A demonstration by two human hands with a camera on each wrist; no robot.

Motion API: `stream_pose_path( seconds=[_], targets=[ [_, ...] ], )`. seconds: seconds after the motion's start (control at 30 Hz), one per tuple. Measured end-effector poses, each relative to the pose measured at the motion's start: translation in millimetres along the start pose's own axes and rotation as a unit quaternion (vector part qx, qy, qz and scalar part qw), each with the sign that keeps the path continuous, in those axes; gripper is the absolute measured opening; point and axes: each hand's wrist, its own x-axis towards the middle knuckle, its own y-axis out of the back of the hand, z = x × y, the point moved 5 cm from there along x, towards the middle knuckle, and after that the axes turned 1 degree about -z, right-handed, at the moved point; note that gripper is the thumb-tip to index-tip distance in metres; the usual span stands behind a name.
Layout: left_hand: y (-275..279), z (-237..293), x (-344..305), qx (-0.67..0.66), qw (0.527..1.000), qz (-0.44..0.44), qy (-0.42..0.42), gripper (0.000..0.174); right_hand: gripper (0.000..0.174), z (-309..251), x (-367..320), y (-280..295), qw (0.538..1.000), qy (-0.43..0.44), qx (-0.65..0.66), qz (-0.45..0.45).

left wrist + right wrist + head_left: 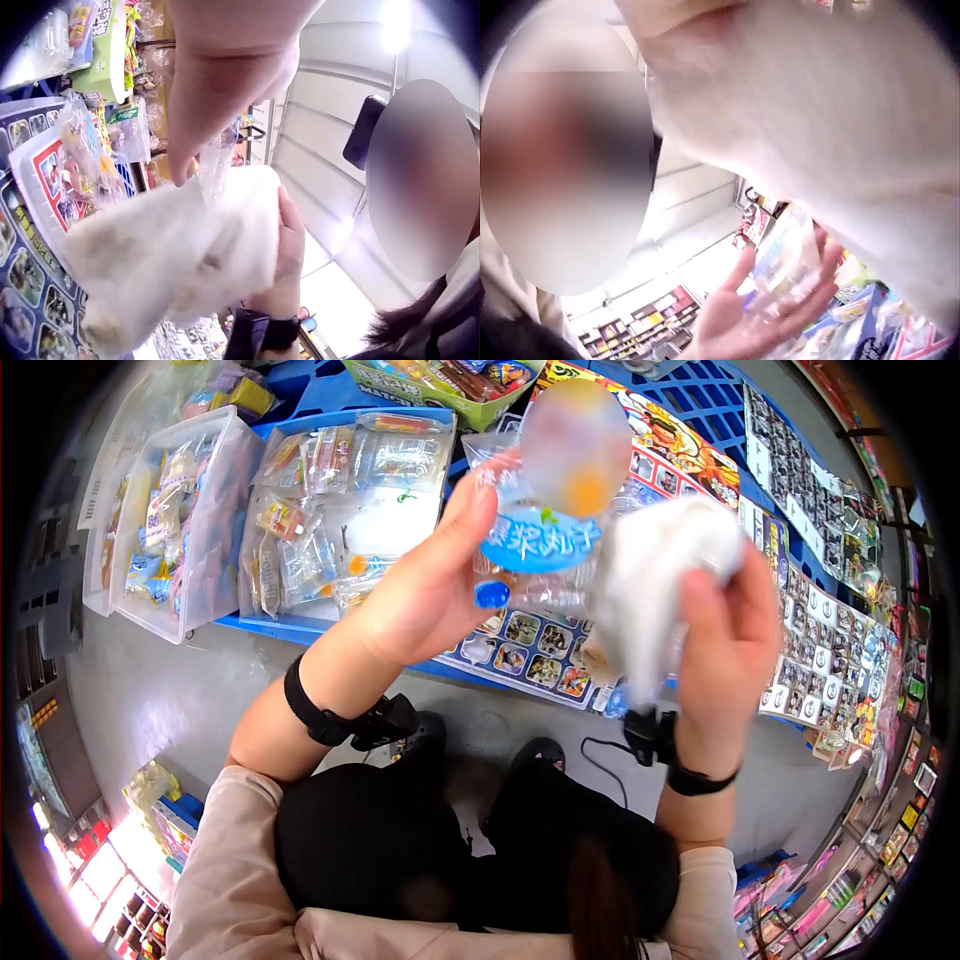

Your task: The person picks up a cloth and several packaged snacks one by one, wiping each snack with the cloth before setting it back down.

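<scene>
My left hand (430, 580) grips a clear plastic package with a blue label (540, 540), thumb on one side and fingers around the other. In my right hand (730, 630) is a crumpled white cloth (660, 570), pinched between thumb and fingers, beside the package's right side. The left wrist view has the white cloth (180, 247) spread below the left hand (225, 82), with the right hand (291, 247) behind its edge. In the right wrist view the cloth (840, 112) fills the upper right, and the left hand (765, 315) holds the package (787, 255).
At the left stand a translucent bin (185, 530) of packets and a blue tray (243, 575) of clear packages. A green box (480, 410) of snacks is at the back. Printed picture sheets (545, 660) lie on the blue table, continuing to the right.
</scene>
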Motion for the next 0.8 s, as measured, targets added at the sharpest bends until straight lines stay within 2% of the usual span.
stream_pose_path(
  seconds=[0.03,0.07,0.1,0.13,0.17,0.23,0.27,0.33,0.43,0.5,0.57,0.6,0.67,0.73,0.77,0.8],
  targets=[
    [-4,-2,-1,0.001,1.000,-0.003,0.001,0.059,0.046,7,1,-6,0.996,0.023,-0.083,-0.024],
    [-9,-3,-4,0.039,0.999,-0.005,-0.016,0.061,0.051,14,-1,-15,0.976,0.140,-0.160,-0.049],
    [-11,-2,-5,0.077,0.997,-0.006,-0.032,0.063,0.056,14,-1,-26,0.938,0.220,-0.263,-0.056],
    [-11,-3,-4,0.129,0.991,-0.013,-0.042,0.067,0.052,15,-2,-35,0.918,0.214,-0.329,-0.063],
    [-10,-4,-4,0.130,0.991,-0.012,-0.042,0.067,0.052,17,-4,-39,0.918,0.214,-0.328,-0.063],
    [-11,-3,-5,0.255,0.964,-0.031,-0.072,0.070,0.048,29,-7,-46,0.914,0.187,-0.354,-0.061],
    [-8,-6,-5,0.265,0.963,-0.005,-0.051,0.070,0.048,30,-12,-51,0.914,0.187,-0.354,-0.062],
    [-4,-3,1,0.232,0.972,-0.018,-0.034,0.070,0.048,22,-33,-67,0.864,0.278,-0.411,-0.087],
    [-4,-6,4,0.182,0.983,-0.024,-0.002,0.070,0.050,19,-37,-71,0.886,0.260,-0.370,-0.098],
    [-2,-15,4,0.281,0.957,-0.045,-0.050,0.067,0.049,26,-24,-56,0.884,0.264,-0.374,-0.090],
    [-5,-26,0,0.286,0.955,-0.068,-0.029,0.066,0.049,28,-8,-38,0.934,0.181,-0.305,-0.046],
    [-8,-26,-1,0.283,0.955,-0.074,-0.044,0.065,0.048,23,-14,-43,0.909,0.222,-0.349,-0.046],
    [-12,-23,-1,0.283,0.954,-0.081,-0.058,0.064,0.045,19,-28,-61,0.903,0.245,-0.346,-0.075],
    [-11,-24,1,0.044,0.998,-0.028,0.042,0.065,0.041,20,-34,-68,0.895,0.268,-0.341,-0.108],
    [-10,-27,0,-0.078,0.993,0.000,0.092,0.066,0.038,21,-38,-71,0.879,0.304,-0.346,-0.124],
    [-9,-30,1,-0.091,0.992,-0.008,0.085,0.067,0.035,21,-41,-74,0.861,0.341,-0.350,-0.140]
  ],
)
